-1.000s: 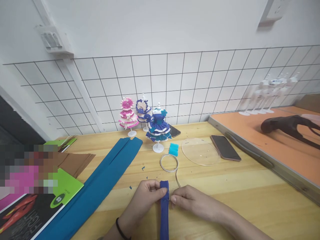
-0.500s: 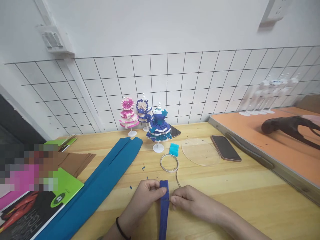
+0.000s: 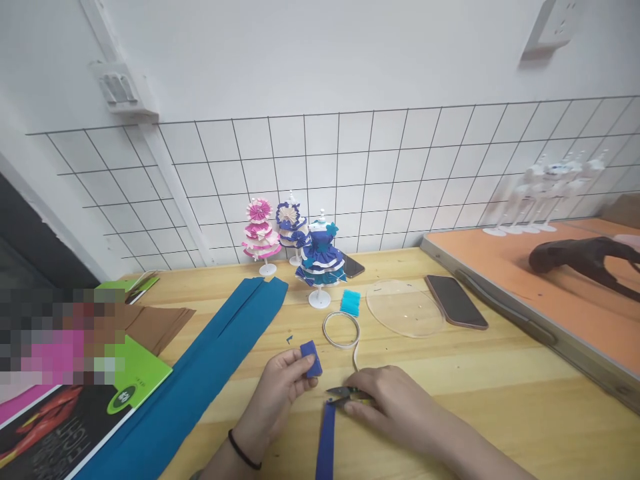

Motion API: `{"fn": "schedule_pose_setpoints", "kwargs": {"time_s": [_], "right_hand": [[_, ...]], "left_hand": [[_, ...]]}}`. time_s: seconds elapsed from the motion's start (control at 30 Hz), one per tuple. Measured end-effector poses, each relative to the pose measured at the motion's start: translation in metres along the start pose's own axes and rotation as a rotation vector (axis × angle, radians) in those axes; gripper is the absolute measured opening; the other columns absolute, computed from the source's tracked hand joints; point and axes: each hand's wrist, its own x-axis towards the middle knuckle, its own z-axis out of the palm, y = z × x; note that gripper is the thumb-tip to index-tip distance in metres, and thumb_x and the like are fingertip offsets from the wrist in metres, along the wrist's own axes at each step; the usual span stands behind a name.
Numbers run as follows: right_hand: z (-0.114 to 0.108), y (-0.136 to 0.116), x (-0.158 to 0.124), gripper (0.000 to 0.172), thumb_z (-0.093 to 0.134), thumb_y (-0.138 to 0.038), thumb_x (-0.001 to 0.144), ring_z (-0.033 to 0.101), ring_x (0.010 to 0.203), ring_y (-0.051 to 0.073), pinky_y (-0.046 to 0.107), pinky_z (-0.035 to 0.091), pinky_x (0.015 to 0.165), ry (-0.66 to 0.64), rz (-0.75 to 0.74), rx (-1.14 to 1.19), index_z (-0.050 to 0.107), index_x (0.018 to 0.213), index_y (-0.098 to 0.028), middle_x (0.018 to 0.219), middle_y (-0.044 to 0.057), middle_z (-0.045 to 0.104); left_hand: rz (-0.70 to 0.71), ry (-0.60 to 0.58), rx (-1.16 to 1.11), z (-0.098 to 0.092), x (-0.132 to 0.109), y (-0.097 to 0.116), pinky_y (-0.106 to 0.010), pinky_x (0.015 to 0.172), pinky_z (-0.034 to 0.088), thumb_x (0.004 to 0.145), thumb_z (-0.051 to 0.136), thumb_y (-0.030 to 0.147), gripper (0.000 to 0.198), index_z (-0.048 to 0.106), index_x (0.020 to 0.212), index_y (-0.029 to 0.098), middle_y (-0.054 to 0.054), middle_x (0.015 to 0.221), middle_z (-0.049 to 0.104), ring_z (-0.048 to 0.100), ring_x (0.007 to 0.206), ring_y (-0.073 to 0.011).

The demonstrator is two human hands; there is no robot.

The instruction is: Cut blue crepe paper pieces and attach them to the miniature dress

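My left hand [image 3: 287, 383] pinches a short folded dark blue piece [image 3: 311, 359] between thumb and fingers. Close by on the right, my right hand [image 3: 385, 400] is closed around small dark snips [image 3: 343, 395], whose blades point left. A long dark blue strip [image 3: 326, 443] lies below the blades and runs off the bottom edge; its upper end is apart from the short piece. Beyond my hands are a coil of pale cord [image 3: 341, 330], a turquoise folded piece [image 3: 351, 303] and a clear round disc [image 3: 405, 308].
Small dress stands [image 3: 320, 263] in blue and pink line the back. A teal folded sheet [image 3: 215, 367] and packets [image 3: 75, 427] lie left. A phone [image 3: 457, 302] lies right, beside a raised orange board [image 3: 480, 257] with a dark object [image 3: 565, 260].
The short blue piece has separated from the long strip and moved up and left with my left hand. The snips now show in my right hand, and the view has shifted slightly.
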Motion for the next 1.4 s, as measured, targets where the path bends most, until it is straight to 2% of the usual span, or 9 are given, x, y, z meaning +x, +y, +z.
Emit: {"fn": "schedule_pose_setpoints", "kwargs": {"time_s": [0.2,0.47,0.67,0.8,0.97,1.17,1.27,1.33,1.4], "right_hand": [[0.009,0.001,0.003,0.023,0.046,-0.034,0.081,0.058,0.075,0.018,0.024,0.037,0.063,0.072,0.016,-0.015,0.057,0.095,-0.021,0.083,0.005,0.061],[0.006,0.003,0.007,0.025,0.043,-0.034,0.081,0.057,0.080,0.020,0.026,0.038,0.067,0.171,0.204,0.134,0.057,0.095,-0.020,0.089,0.006,0.063],[-0.016,0.026,0.007,0.027,0.038,-0.037,0.082,0.059,0.077,0.023,0.028,0.038,0.061,0.220,0.412,0.043,0.056,0.092,-0.020,0.086,0.008,0.064],[-0.027,0.037,0.002,0.025,0.041,-0.035,0.080,0.059,0.079,0.026,0.029,0.037,0.058,0.147,0.555,-0.110,0.053,0.094,-0.018,0.088,0.012,0.063],[-0.024,0.036,0.000,0.018,0.039,-0.030,0.082,0.060,0.067,0.025,0.027,0.035,0.050,0.051,0.590,-0.282,0.052,0.083,-0.017,0.075,0.010,0.063],[-0.014,0.017,0.006,0.015,0.042,-0.013,0.079,0.053,0.085,0.033,0.033,0.036,0.057,0.069,0.518,-0.448,0.057,0.081,-0.013,0.086,0.017,0.058],[-0.009,-0.004,0.012,0.019,0.042,-0.008,0.079,0.051,0.082,0.025,0.033,0.036,0.067,0.035,0.226,-0.405,0.059,0.078,-0.017,0.084,0.011,0.058],[-0.005,-0.019,0.017,0.020,0.041,-0.009,0.080,0.051,0.079,0.019,0.029,0.037,0.070,0.032,-0.043,-0.259,0.058,0.078,-0.018,0.082,0.007,0.057],[0.001,-0.028,0.024,0.021,0.040,-0.007,0.078,0.050,0.079,0.017,0.025,0.037,0.071,0.030,-0.193,-0.144,0.058,0.082,-0.017,0.083,0.006,0.056]], "left_hand": [[-0.006,-0.040,-0.018,0.004,-0.004,0.002,-0.020,0.054,0.044,0.068,0.064,0.022,0.011,0.060,0.069,0.011,-0.003,0.064,0.059,0.056,0.060,-0.0108],[-0.237,-0.367,0.211,0.009,-0.019,0.000,-0.030,0.068,0.046,0.062,0.068,0.023,0.016,0.062,0.069,0.011,-0.010,0.071,0.067,0.062,0.068,-0.0171],[-0.191,-0.311,0.235,0.003,-0.016,0.000,-0.033,0.070,0.046,0.062,0.067,0.023,0.015,0.059,0.067,0.012,-0.012,0.075,0.068,0.062,0.072,-0.0194],[-0.144,-0.255,0.199,-0.001,-0.010,0.002,-0.034,0.072,0.046,0.063,0.067,0.024,0.016,0.059,0.069,0.012,-0.010,0.073,0.067,0.062,0.073,-0.0195],[-0.081,-0.180,0.111,-0.001,-0.006,0.002,-0.036,0.074,0.047,0.065,0.066,0.025,0.016,0.058,0.067,0.012,-0.006,0.068,0.064,0.062,0.071,-0.0190],[-0.026,-0.094,0.095,0.001,-0.005,0.007,-0.032,0.069,0.048,0.066,0.065,0.027,0.018,0.060,0.072,0.011,-0.008,0.069,0.065,0.062,0.069,-0.0178],[0.024,-0.034,0.042,-0.001,-0.003,0.009,-0.028,0.067,0.049,0.067,0.064,0.026,0.017,0.060,0.073,0.011,-0.007,0.070,0.065,0.061,0.068,-0.0158],[0.052,0.009,0.001,-0.003,-0.001,0.009,-0.026,0.066,0.049,0.067,0.065,0.026,0.016,0.061,0.073,0.011,-0.006,0.070,0.064,0.061,0.068,-0.0150],[0.082,0.041,-0.034,-0.006,0.001,0.008,-0.024,0.064,0.049,0.066,0.065,0.026,0.016,0.061,0.072,0.012,-0.005,0.069,0.064,0.061,0.068,-0.0144]]}}
